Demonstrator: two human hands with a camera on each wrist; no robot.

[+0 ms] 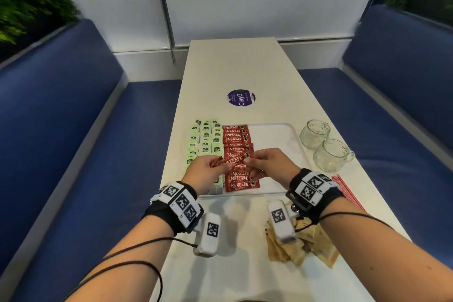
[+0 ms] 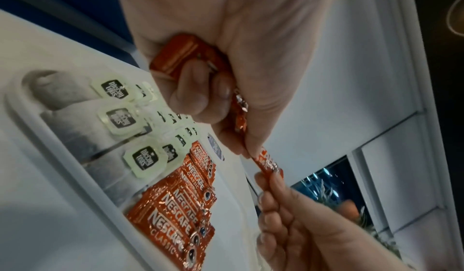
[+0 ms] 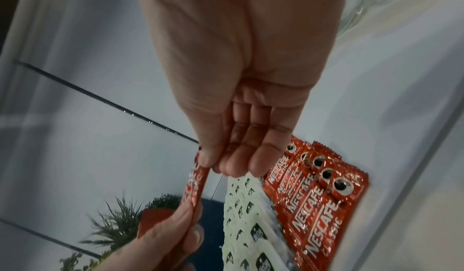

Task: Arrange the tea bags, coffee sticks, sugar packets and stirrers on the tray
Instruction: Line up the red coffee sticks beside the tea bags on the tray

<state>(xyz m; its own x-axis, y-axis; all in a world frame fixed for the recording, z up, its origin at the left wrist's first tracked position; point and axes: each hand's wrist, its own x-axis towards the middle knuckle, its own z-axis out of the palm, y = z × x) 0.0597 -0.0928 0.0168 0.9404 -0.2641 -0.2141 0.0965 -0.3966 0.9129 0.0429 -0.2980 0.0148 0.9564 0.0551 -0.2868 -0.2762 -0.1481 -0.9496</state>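
Note:
A white tray [image 1: 289,135] lies mid-table. Rows of green-tagged tea bags [image 1: 206,140] fill its left side. A column of red Nescafe coffee sticks [image 1: 236,135] runs beside them. Above that column both hands hold one coffee stick [image 1: 235,162]. My left hand [image 1: 210,169] pinches the stick's left end and grips a small bundle of sticks [image 2: 180,55] in its palm. My right hand [image 1: 255,159] pinches the right end between thumb and fingertips [image 3: 208,164]. The held stick [image 3: 195,188] is edge-on in the right wrist view.
Brown sugar packets [image 1: 301,245] lie in a loose heap on the table near me, right of centre. Red-and-white stirrers [image 1: 345,189] lie by the table's right edge. Two glass cups [image 1: 315,133] [image 1: 333,154] stand right of the tray. Blue benches flank the table.

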